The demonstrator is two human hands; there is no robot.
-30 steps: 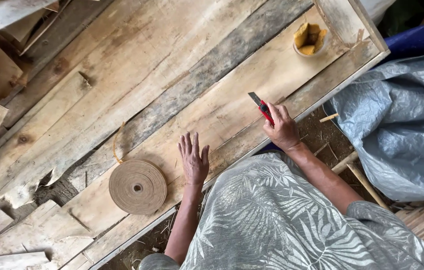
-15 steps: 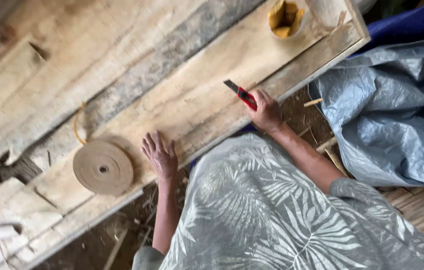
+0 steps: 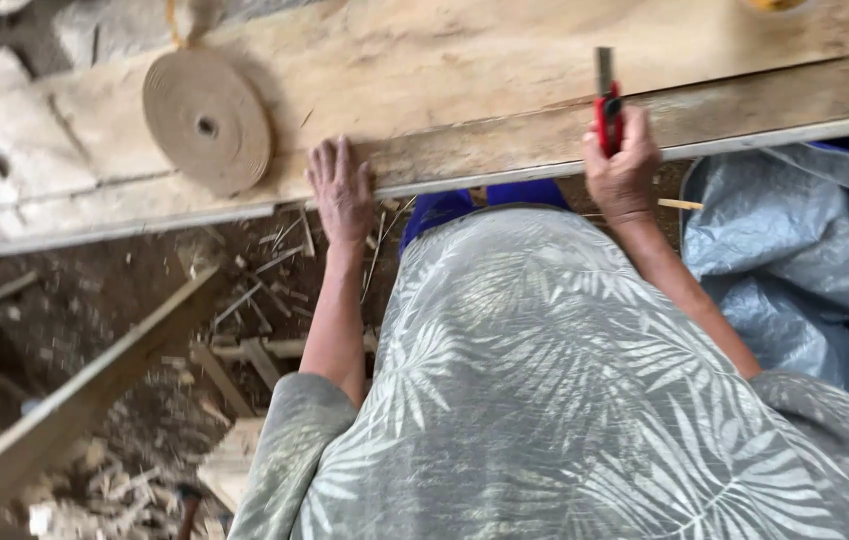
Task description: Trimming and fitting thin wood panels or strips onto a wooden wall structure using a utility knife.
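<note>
Plank bench [image 3: 464, 90] | one tape roll [image 3: 207, 120] | left hand [image 3: 341, 192] flat, released | right hand [image 3: 622, 170] grasping one red cutter [image 3: 606, 105]

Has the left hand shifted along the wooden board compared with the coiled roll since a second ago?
No. The left hand lies flat on the board's near edge, just right of the coiled roll, as before; the camera moved.

The yellow cup [image 3: 779, 4] is cut off by the top edge; the cutter's [image 3: 605, 100] handle hides inside the right hand [image 3: 624, 170].
</note>
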